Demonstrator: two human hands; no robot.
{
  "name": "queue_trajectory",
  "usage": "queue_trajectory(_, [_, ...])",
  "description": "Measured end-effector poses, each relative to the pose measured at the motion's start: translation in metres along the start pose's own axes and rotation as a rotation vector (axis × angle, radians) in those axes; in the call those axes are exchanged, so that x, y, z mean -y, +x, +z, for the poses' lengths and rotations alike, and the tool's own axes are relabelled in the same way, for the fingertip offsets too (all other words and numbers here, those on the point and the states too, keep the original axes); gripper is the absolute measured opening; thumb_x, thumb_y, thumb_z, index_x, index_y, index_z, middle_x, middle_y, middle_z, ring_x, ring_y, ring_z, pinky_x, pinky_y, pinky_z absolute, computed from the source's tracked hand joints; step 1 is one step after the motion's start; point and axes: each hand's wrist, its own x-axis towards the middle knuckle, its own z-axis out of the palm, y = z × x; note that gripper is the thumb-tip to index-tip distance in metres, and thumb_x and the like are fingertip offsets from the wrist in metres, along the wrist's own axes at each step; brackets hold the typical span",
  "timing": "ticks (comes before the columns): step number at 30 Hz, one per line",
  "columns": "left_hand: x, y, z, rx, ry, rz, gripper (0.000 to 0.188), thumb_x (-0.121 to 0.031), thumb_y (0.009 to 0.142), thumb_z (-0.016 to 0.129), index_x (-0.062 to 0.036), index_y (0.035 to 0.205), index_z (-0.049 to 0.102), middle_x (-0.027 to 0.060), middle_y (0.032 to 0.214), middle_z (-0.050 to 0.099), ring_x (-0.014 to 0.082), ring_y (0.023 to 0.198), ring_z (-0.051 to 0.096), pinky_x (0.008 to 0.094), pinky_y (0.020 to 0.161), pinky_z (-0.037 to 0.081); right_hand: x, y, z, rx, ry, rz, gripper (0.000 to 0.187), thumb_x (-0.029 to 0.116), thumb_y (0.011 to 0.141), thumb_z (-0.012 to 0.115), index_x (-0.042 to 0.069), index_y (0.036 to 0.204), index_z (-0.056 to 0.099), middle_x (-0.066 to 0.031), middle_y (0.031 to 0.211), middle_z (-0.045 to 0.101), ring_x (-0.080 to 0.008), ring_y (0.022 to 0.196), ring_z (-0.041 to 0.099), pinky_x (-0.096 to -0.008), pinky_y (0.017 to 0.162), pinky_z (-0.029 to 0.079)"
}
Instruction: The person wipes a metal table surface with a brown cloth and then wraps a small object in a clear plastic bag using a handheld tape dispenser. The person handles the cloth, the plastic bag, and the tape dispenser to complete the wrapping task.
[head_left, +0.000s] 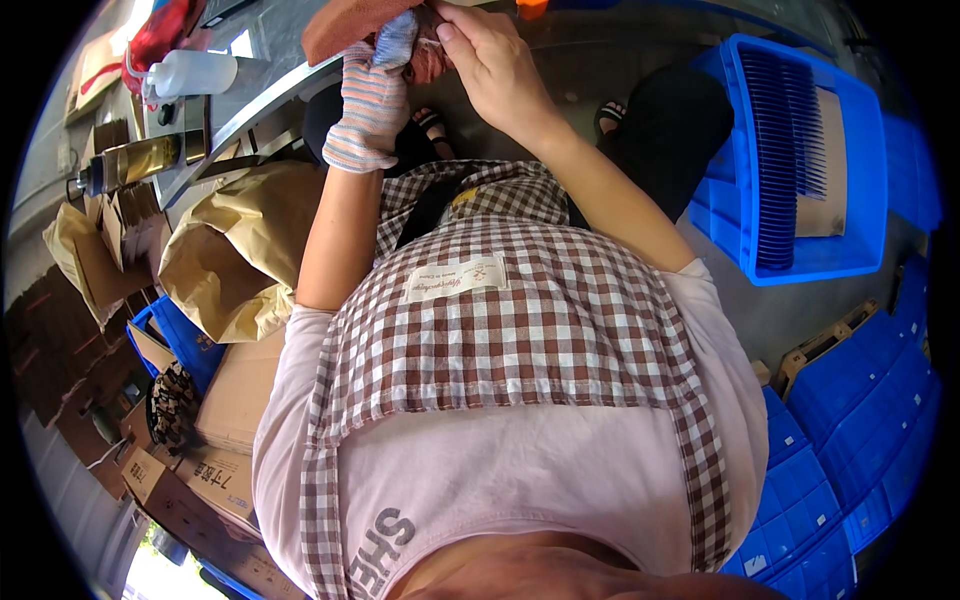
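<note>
At the top edge of the head view, my left hand (368, 115) wears a striped knit glove with bluish fingertips. Its fingers are closed round a reddish-brown curved piece (345, 28) with a matt surface; its kind I cannot make out, and its upper part is cut off by the frame. Bare and close beside the glove, my right hand (497, 70) has thumb and fingers pinched together at a crumpled dark red part (430, 64) next to the gloved fingertips. Whether that part belongs to the reddish-brown piece is unclear.
A metal-edged table (265, 95) is at upper left, with a white squeeze bottle (195, 73). Below it are an open brown paper bag (225, 250) and cardboard boxes (215, 480). At right, a blue crate (865, 200) holds rows of dark discs (775, 150); more blue crates (850, 420) lie below.
</note>
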Motion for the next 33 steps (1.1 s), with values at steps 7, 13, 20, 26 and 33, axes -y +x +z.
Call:
queue_trajectory(7, [-0.024,-0.006,0.03,0.078,-0.09,0.062,0.025,-0.029,0.107,0.052,-0.0111,0.092,0.063,-0.0016,0.073,0.061,0.0081,0.064,0.054,0.0255,0.057,0.041,-0.024,-0.011,0.016,-0.136,0.257,0.212,0.045,0.019,0.1,0.064,-0.001,0.136,0.049,-0.0148,0.108,0.066,-0.0276,0.101,0.065,-0.0381,0.089,0.051])
queue_trajectory(13, [-0.032,-0.008,0.035,0.147,-0.197,0.026,0.027,-0.032,0.107,0.052,-0.0089,0.102,0.065,0.0014,0.084,0.065,0.0114,0.072,0.059,0.0276,0.064,0.046,-0.032,-0.017,0.019,-0.194,0.521,0.419,0.041,0.018,0.092,0.076,0.001,0.12,0.051,-0.0065,0.097,0.063,-0.0135,0.09,0.063,-0.0293,0.077,0.053])
queue_trajectory(20, [-0.03,-0.005,0.025,0.09,-0.053,0.06,0.039,-0.033,0.103,0.062,-0.0023,0.126,0.063,0.0078,0.116,0.069,0.0178,0.103,0.067,0.0319,0.09,0.054,0.006,-0.011,-0.001,-0.108,0.385,0.443,0.013,0.009,0.094,0.071,0.001,0.098,0.061,-0.0062,0.087,0.071,-0.0122,0.074,0.068,-0.0271,0.069,0.054])
queue_trajectory(26, [-0.031,-0.006,0.029,0.083,0.094,0.2,0.04,-0.035,0.105,0.057,-0.0011,0.123,0.064,0.0082,0.116,0.069,0.015,0.102,0.065,0.0318,0.089,0.053,0.008,-0.01,-0.003,-0.116,0.272,0.404,0.019,0.013,0.094,0.071,0.002,0.108,0.063,-0.0093,0.091,0.07,-0.0184,0.082,0.069,-0.0311,0.072,0.055])
queue_trajectory(33, [-0.016,-0.012,0.029,0.039,0.097,0.197,0.029,-0.028,0.108,0.05,-0.0046,0.119,0.063,0.0068,0.106,0.067,0.017,0.093,0.063,0.0307,0.08,0.052,-0.004,-0.005,0.004,-0.233,-0.004,-0.005,0.025,0.016,0.095,0.069,0.001,0.114,0.065,-0.0175,0.102,0.066,-0.0332,0.091,0.067,-0.0392,0.076,0.054])
